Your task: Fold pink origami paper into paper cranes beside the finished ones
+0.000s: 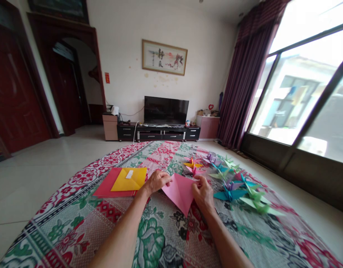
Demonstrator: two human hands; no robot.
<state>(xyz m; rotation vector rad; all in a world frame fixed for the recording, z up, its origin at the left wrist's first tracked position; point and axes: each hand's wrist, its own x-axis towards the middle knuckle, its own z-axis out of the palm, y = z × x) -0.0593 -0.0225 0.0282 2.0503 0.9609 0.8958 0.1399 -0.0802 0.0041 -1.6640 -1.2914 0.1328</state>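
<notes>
"How are the hands occupied?"

"A thin, square-cornered pink paper sheet (180,191) is pinched near its upper left corner by the left hand (157,181) and at its right side by the right hand (203,191). It is held over the counter (85,223), which is draped in red, green and grey floral cloth."

"What could go wrong there?"

"If the two sides were pulled unevenly, the sheet could be torn or creased askew. On soft cloth, a fold might be left blunt. Right of the sheet, the blue, green and purple folded paper birds (229,194) could be bent if brushed by the right forearm (224,230)."

"And how does the sheet look?"

"Plain pink, with a faint crease seen on its face and one corner pointed toward the counter's near side. Whether that corner is touching the cloth cannot be told."

"What is laid left of the sheet?"

"A yellow paper square (136,180) with a small white patch (129,174), resting on flat red paper (104,186)."
</notes>
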